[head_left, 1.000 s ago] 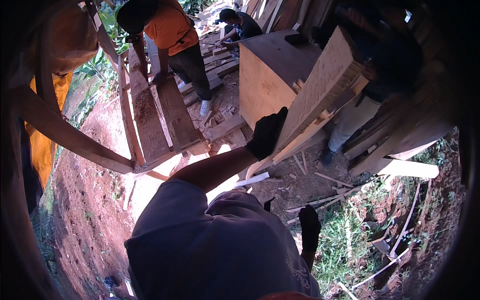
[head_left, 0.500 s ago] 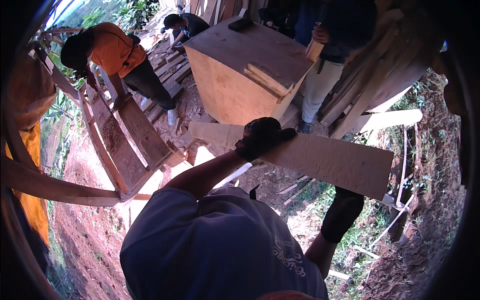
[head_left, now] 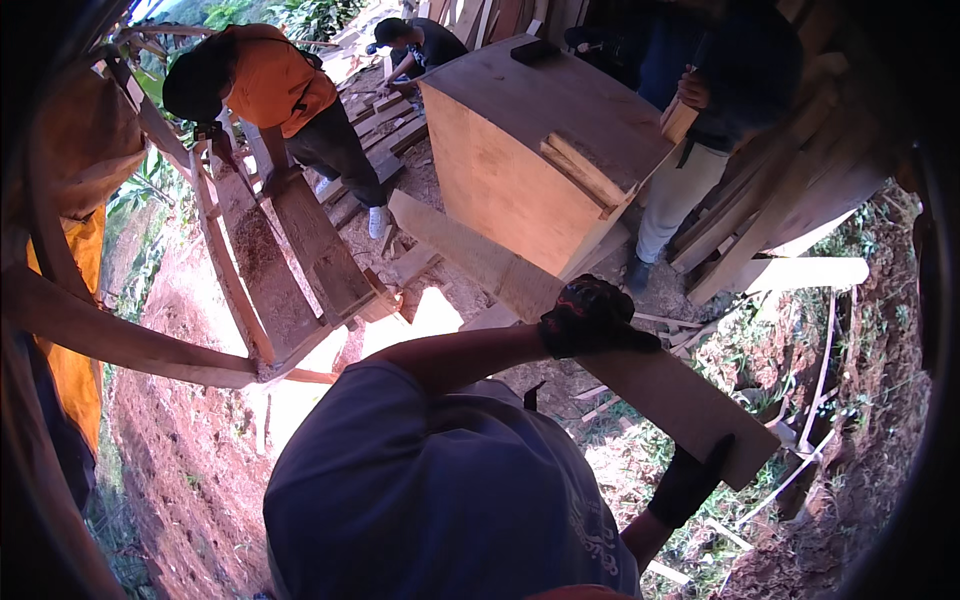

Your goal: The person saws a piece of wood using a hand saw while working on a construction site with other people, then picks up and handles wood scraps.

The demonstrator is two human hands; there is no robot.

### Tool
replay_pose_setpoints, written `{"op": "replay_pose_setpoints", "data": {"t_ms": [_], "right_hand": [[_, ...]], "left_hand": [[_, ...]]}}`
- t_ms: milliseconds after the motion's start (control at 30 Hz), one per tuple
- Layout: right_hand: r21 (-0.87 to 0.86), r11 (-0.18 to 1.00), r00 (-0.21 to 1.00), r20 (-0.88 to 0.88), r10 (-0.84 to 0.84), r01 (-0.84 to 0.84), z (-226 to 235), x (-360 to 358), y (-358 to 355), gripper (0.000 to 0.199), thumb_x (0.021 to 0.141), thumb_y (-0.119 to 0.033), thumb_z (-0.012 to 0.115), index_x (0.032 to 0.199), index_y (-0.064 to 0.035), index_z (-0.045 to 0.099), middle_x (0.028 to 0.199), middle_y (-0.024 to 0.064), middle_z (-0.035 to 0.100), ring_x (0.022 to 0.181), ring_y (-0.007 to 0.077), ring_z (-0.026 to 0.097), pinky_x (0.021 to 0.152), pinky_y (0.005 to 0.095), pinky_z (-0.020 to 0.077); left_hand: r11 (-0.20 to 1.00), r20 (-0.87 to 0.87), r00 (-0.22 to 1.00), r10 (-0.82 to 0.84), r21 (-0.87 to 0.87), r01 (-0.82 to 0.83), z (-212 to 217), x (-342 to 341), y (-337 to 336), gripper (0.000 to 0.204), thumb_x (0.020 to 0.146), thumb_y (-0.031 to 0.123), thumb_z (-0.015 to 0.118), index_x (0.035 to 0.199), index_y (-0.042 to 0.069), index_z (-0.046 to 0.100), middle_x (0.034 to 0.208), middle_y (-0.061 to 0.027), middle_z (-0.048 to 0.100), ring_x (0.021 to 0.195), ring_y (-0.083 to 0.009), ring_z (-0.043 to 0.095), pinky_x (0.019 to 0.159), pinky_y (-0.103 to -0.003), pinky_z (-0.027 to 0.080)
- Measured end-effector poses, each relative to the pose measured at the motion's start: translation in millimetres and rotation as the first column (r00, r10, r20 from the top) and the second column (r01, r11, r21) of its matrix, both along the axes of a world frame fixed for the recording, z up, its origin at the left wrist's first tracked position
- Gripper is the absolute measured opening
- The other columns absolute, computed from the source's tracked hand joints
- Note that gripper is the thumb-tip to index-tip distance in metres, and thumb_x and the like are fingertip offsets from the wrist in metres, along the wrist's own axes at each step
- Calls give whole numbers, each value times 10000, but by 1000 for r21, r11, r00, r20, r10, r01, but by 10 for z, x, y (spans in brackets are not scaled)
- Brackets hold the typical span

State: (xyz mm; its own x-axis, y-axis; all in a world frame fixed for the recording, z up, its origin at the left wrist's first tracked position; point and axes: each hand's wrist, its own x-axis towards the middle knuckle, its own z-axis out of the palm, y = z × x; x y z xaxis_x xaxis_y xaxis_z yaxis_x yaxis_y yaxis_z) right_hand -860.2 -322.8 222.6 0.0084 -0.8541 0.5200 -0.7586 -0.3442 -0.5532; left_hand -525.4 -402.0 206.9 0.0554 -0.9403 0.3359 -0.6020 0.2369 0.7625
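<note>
A long pale wooden plank (head_left: pixel 478 262) slants in front of me, from beside the big wooden box to low at my right. My left hand (head_left: pixel 600 320), in a black glove, is closed over the plank's upper edge past its middle. At the near right end, my right hand (head_left: pixel 692 484), also in a dark glove, holds the plank from below, with a finger showing against its face. Most of that hand's fingers are hidden behind the board.
A large wooden box (head_left: pixel 490 165) stands ahead with wood offcuts (head_left: pixel 580 172) on top. To the left, a person in orange (head_left: pixel 280 80) bends over a slatted wooden frame (head_left: pixel 262 260). Another person (head_left: pixel 690 110) stands behind the box; one crouches farther back. Boards (head_left: pixel 760 200) lean at right.
The plank has tilted more steeply: its far left end has risen away from me and its right end has dropped nearer. Both hands moved with it. The whole view has shifted slightly.
</note>
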Motion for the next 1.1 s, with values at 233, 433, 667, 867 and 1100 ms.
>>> {"op": "replay_pose_setpoints", "data": {"t_ms": [233, 433, 667, 867, 1100], "right_hand": [[95, 991, 975, 209, 75, -96, -136, 30, 165, 797, 938, -139, 772, 1588, -28, 325, 1479, 273, 496, 1346, 382, 529, 1092, 519, 506], [283, 780, 208, 958, -199, -558, 95, 589, 124, 747, 1023, -390, 613, 1532, 59, 299, 1540, 286, 382, 1412, 398, 446, 1138, 541, 480], [298, 867, 299, 936, -185, -399, 168, 829, 354, 700, 1030, -343, 622, 1518, 65, 330, 1510, 281, 424, 1398, 415, 464, 1139, 569, 466], [420, 843, 631, 765, -130, -336, -221, 302, 224, 647, 1049, -373, 578, 1501, 48, 387, 1511, 258, 447, 1408, 384, 466, 1164, 543, 435], [414, 783, 567, 818, -96, -465, -255, 377, 224, 641, 1055, -353, 575, 1511, 46, 368, 1513, 243, 450, 1407, 366, 465, 1163, 532, 443]], "left_hand": [[997, 148, 988, 40, 56, -49, 273, -93, 179, 679, 691, 766, 722, 684, 87, 709, 752, -128, 689, 819, -312, 696, 817, -437, 521], [984, 258, 961, -104, 166, 62, 218, -162, 229, 821, 827, 855, 552, 723, 57, 709, 778, -160, 698, 808, -328, 713, 797, -478, 530], [962, 259, 936, -237, 195, 190, -217, -190, 260, 759, 854, 795, 577, 852, 55, 746, 845, -189, 718, 905, -334, 723, 884, -473, 538], [813, 262, 902, -344, -397, 426, -58, 114, 764, 705, 836, 553, 751, 1286, 22, 637, 1193, -188, 680, 1124, -373, 658, 998, -494, 499], [904, 333, 919, -209, -293, 312, -984, 412, 791, 637, 878, 232, 692, 1443, -15, 533, 1306, -204, 631, 1228, -373, 609, 1063, -491, 473]]}}
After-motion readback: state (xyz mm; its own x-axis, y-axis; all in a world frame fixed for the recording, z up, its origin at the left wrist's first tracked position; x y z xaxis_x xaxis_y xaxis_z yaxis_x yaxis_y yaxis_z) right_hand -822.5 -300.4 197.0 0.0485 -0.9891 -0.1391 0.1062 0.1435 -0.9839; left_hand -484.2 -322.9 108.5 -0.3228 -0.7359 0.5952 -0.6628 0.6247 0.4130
